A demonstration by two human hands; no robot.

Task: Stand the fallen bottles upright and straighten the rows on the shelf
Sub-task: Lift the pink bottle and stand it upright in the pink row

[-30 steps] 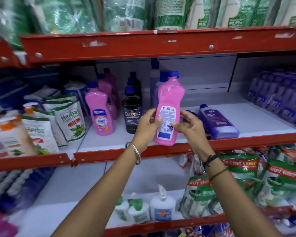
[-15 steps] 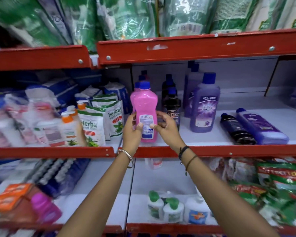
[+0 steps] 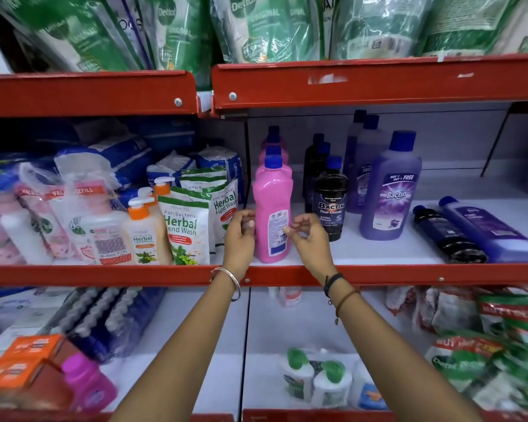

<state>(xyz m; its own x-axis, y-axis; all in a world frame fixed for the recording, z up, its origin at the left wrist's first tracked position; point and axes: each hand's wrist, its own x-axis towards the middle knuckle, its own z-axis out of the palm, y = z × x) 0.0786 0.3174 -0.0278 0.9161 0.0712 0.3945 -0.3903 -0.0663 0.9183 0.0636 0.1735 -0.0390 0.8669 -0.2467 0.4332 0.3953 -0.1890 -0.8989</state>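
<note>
Set down since before, the pink bottle [image 3: 272, 214] stands between left hand [image 3: 239, 236] and right hand [image 3: 308, 239], both loosened; two bottles [image 3: 476, 231] lie fallen.

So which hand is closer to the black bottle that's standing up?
The right hand: it sits just left of the upright black bottle. The left hand is farther off, beyond the pink bottle.

On the top shelf you can read "Dettol" and "ORIGINAL" on the green pouches [image 3: 256, 28]. On the middle shelf, the white pouch [image 3: 185, 229] says "Anti Bacterial Herbal Hand Wash", and the pump bottle [image 3: 144, 236] beside it says "Herbal". You can read "BACTIN Floor Cleaner" on the black bottle [image 3: 330, 205], and "BUY 1 GET 1 FREE" and "Bactin" on the purple bottle [image 3: 390, 193].
</note>
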